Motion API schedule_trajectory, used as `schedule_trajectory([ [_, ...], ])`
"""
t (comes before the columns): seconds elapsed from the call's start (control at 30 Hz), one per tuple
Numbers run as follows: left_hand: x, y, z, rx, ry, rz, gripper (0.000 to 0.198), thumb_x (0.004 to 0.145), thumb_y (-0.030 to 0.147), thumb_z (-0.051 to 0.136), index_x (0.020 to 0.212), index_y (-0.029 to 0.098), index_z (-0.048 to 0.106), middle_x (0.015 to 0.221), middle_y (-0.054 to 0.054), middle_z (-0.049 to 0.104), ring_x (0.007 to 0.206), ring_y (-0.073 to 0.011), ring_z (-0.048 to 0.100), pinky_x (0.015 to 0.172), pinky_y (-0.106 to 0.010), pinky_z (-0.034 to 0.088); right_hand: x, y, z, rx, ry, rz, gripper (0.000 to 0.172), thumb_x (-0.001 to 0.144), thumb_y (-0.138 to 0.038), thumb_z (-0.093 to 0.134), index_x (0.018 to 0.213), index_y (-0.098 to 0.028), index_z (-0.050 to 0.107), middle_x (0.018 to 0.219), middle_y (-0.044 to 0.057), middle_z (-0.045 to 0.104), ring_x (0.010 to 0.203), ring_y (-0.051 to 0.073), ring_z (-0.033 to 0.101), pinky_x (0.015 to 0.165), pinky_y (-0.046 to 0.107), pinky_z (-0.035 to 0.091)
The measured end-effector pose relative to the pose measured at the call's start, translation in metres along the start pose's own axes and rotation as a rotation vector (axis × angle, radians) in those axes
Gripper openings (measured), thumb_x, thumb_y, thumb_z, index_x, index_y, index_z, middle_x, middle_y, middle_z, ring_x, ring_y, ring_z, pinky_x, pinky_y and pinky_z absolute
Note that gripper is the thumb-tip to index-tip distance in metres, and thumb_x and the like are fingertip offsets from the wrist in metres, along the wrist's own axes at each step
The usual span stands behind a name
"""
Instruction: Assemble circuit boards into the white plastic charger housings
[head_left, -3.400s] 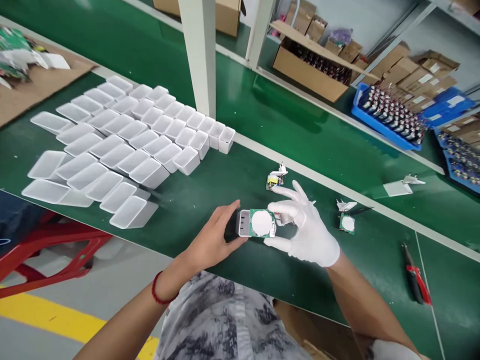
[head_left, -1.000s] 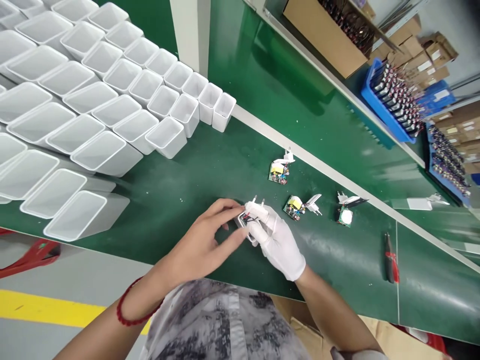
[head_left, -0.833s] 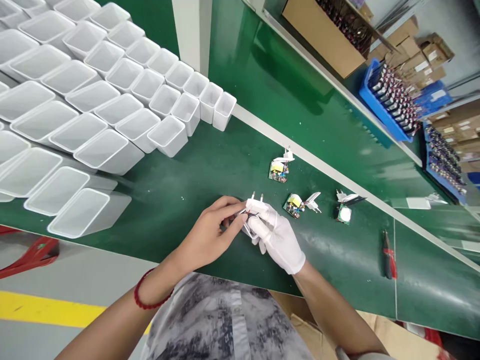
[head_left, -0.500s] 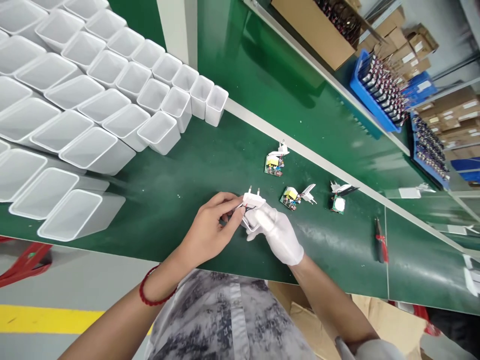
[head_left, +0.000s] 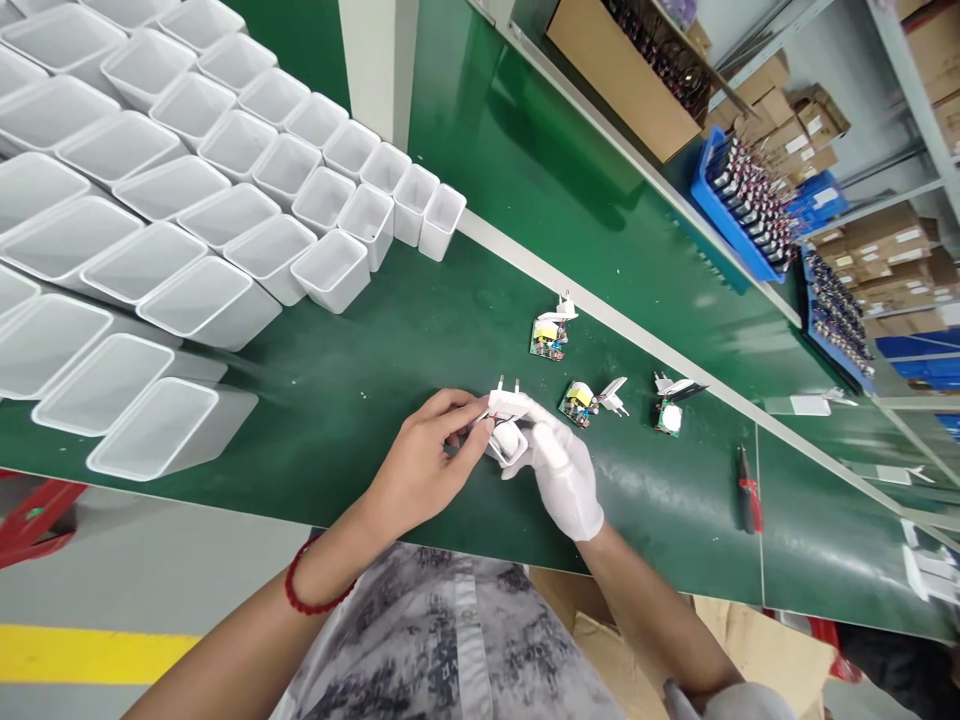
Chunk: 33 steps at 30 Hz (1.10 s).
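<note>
Both hands grip the white case between them: the bare left hand pinches its left side, the gloved right hand cradles its right. The plug piece lies at the grip's far side, pins pointing away, long axis running hand to hand, both about equally near. Lettering on the shirt is too small to read.

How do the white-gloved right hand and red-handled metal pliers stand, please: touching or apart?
Apart: head view shows green bench between right hand and pliers.

Circuit boards on bench between casings, left, and pliers, right.
</note>
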<state>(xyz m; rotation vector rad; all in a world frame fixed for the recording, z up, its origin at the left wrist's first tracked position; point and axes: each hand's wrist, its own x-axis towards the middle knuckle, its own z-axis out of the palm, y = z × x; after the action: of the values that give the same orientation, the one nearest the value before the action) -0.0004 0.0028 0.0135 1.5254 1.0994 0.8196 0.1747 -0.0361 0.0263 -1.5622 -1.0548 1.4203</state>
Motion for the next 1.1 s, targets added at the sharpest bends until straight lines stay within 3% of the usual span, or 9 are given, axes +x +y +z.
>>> schedule_trajectory([
  [0.1,0.0,0.0,0.0,0.005,-0.008,0.007,0.026,0.096,0.031,0.05,0.104,0.019,0.072,0.104,-0.005,0.065,0.083,-0.0124,0.064,0.067,-0.021,0.049,-0.002,-0.002,0.001,-0.031,-0.001,-0.012,0.045,0.089,-0.052,0.059,0.122,-0.022,0.066,0.101,0.006,0.065,0.061,0.011,0.062,0.053,0.026,0.058],
  [0.37,-0.003,-0.001,0.001,0.015,-0.005,-0.025,0.03,0.096,0.036,0.049,0.107,0.018,0.071,0.106,-0.005,0.065,0.083,-0.0137,0.063,0.066,-0.023,0.05,0.002,-0.001,0.006,-0.031,-0.068,0.057,0.047,0.085,-0.052,0.062,0.12,-0.02,0.066,0.082,0.002,0.062,0.057,0.012,0.062,0.05,0.026,0.059],
  [0.47,-0.002,-0.001,0.002,0.026,-0.012,-0.038,0.033,0.096,0.039,0.049,0.109,0.019,0.071,0.106,-0.006,0.065,0.083,-0.0147,0.064,0.069,-0.024,0.052,-0.005,0.002,0.004,-0.195,0.042,-0.126,0.049,0.09,-0.051,0.056,0.127,-0.021,0.061,0.096,0.006,0.068,0.062,0.014,0.063,0.057,0.031,0.06],
  [0.6,0.0,-0.001,0.0,0.009,-0.036,-0.043,0.036,0.096,0.042,0.047,0.11,0.02,0.071,0.107,-0.006,0.065,0.088,-0.0165,0.065,0.073,-0.026,0.053,-0.004,0.011,0.004,-0.702,0.159,-0.544,0.053,0.084,-0.042,0.067,0.134,-0.024,0.056,0.121,0.011,0.066,0.099,0.025,0.067,0.086,0.041,0.058],
  [0.7,-0.005,0.002,-0.008,-0.032,-0.021,-0.073,0.04,0.096,0.046,0.046,0.115,0.02,0.069,0.113,-0.007,0.065,0.091,-0.0177,0.066,0.072,-0.026,0.054,0.005,0.016,0.003,-0.96,0.254,-0.726,0.05,0.09,-0.032,0.059,0.139,-0.023,0.05,0.11,0.012,0.071,0.094,0.026,0.068,0.079,0.041,0.058],
  [0.8,-0.016,0.005,-0.02,-0.023,0.068,-0.125,0.042,0.095,0.049,0.048,0.118,0.02,0.067,0.12,-0.009,0.063,0.088,-0.0171,0.066,0.06,-0.024,0.053,0.009,0.016,0.0,-1.017,0.283,-0.791,0.048,0.092,-0.031,0.056,0.139,-0.025,0.048,0.105,0.012,0.073,0.086,0.026,0.069,0.071,0.04,0.058],
  [0.93,-0.033,-0.001,-0.033,0.057,0.172,-0.155,0.036,0.093,0.049,0.051,0.104,0.021,0.072,0.114,-0.009,0.067,0.082,-0.0171,0.066,0.05,-0.022,0.048,0.008,0.018,-0.001,-0.887,0.318,-0.805,0.035,0.09,-0.031,0.062,0.125,-0.029,0.057,0.108,0.009,0.073,0.092,0.025,0.071,0.079,0.041,0.058],
  [1.03,-0.039,-0.009,-0.033,0.111,0.192,-0.123,0.035,0.094,0.046,0.05,0.1,0.02,0.072,0.11,-0.009,0.069,0.084,-0.0188,0.067,0.05,-0.022,0.049,0.01,0.022,0.002,-0.968,0.241,-0.815,0.019,0.091,-0.027,0.06,0.109,-0.027,0.066,0.11,0.011,0.073,0.094,0.025,0.071,0.077,0.039,0.058],
  [1.1,-0.041,-0.013,-0.031,0.137,0.175,-0.084,0.034,0.095,0.044,0.049,0.101,0.019,0.071,0.11,-0.01,0.069,0.086,-0.0191,0.068,0.055,-0.023,0.053,0.011,0.023,0.003,-1.073,0.17,-0.841,0.019,0.091,-0.025,0.058,0.107,-0.027,0.069,0.113,0.012,0.072,0.092,0.025,0.071,0.072,0.037,0.058],
])
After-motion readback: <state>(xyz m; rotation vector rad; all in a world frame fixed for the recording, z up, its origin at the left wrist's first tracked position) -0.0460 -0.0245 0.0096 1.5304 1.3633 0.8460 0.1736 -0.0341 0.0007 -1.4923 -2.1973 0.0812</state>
